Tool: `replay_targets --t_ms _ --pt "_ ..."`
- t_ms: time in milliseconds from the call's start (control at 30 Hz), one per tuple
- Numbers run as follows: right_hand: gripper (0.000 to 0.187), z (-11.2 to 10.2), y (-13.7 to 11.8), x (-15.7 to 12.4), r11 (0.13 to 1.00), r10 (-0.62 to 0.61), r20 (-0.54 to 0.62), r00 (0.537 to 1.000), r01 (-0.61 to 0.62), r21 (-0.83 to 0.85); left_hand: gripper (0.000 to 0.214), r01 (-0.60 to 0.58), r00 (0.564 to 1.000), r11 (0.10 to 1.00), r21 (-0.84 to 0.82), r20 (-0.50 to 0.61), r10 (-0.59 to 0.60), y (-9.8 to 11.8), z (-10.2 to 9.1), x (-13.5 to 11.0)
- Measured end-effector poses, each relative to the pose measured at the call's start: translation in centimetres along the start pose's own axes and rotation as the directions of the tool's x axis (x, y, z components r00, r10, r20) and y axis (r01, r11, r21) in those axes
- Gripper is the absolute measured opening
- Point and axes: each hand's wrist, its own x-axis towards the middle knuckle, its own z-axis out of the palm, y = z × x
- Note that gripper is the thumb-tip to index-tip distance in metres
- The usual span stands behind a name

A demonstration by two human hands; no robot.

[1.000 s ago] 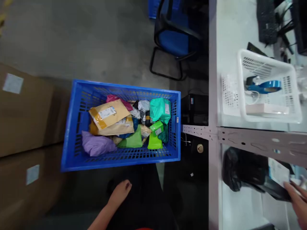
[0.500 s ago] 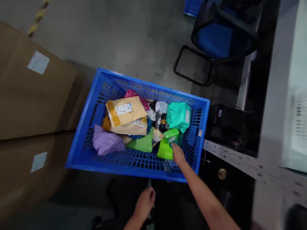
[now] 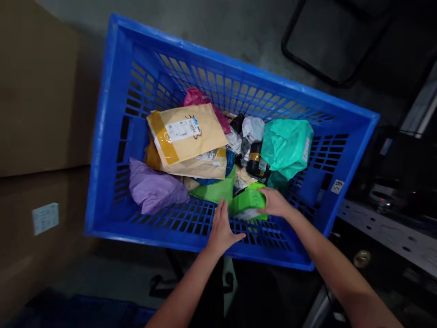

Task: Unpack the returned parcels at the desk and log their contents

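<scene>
Inside a blue plastic crate [image 3: 235, 61], my right hand [image 3: 275, 202] is closed around the right end of a bright green box-shaped parcel [image 3: 247, 202]. Thumb and fingers apart, my left hand [image 3: 223, 228] is just left of that parcel, over the crate's near side, and holds nothing. Beyond it lies a flat green mailer bag [image 3: 216, 189]. A purple bag [image 3: 155, 187] rests at the left, with tan padded envelopes [image 3: 191, 132] above it. To the right sit a black taped parcel [image 3: 256, 161] and a teal bag [image 3: 287, 146].
Large cardboard boxes [image 3: 37, 114] stand left of the crate. A black chair frame [image 3: 290, 45] is on the floor at the upper right. Along the right side runs a perforated metal bar [image 3: 389, 232]. A pink bag [image 3: 205, 102] lies at the crate's far side.
My left hand has risen from below the crate to over its near side and spread its fingers. The green parcel has shifted and tilted in my right hand. The crate appears closer.
</scene>
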Motion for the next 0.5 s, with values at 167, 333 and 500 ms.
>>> replay_targets --t_ms 167,333,500 --pt "0.044 3.8 -1.8 0.5 0.607 0.255 0.029 0.967 -0.183 0.773 0.071 0.069 0.981 0.998 0.001 0.183 -0.068 0.5 -5.1 -0.5" --pt "0.051 3.0 1.3 9.1 0.232 0.482 0.056 0.874 -0.189 0.954 0.073 0.492 0.847 0.809 -0.323 -0.038 -0.53 -1.8 -9.6 -4.6" --pt "0.05 2.5 4.8 15.5 -0.077 0.608 0.083 0.79 -0.046 0.996 0.068 0.535 0.58 0.573 -0.621 -0.223 -0.784 -4.7 -12.4 -7.2"
